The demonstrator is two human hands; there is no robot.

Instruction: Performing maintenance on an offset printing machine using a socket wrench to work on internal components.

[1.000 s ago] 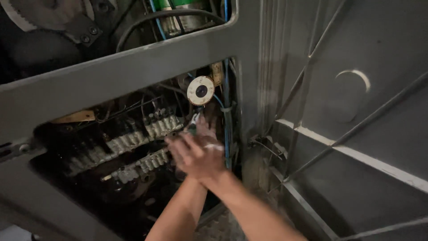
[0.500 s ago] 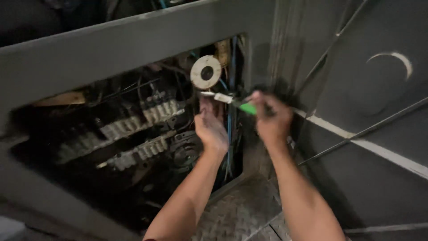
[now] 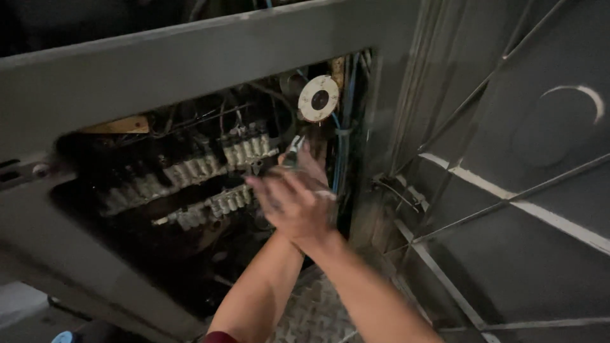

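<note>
The right hand (image 3: 293, 206) has swung back over the left hand (image 3: 311, 171), together gripping pliers (image 3: 293, 151) at the terminal blocks (image 3: 244, 151) just beyond.

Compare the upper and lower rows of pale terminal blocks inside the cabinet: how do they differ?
The upper row sits higher and further right, ending near the hands; the lower row hangs below it, further left. The upper row looks brighter and clearer; the lower row is dimmer and more shadowed. Both slant up to the right, with dark wires around them.

Grey metal cabinet (image 3: 190, 57) w/ terminal block rows (image 3: 197, 168) mounted inside.
</note>
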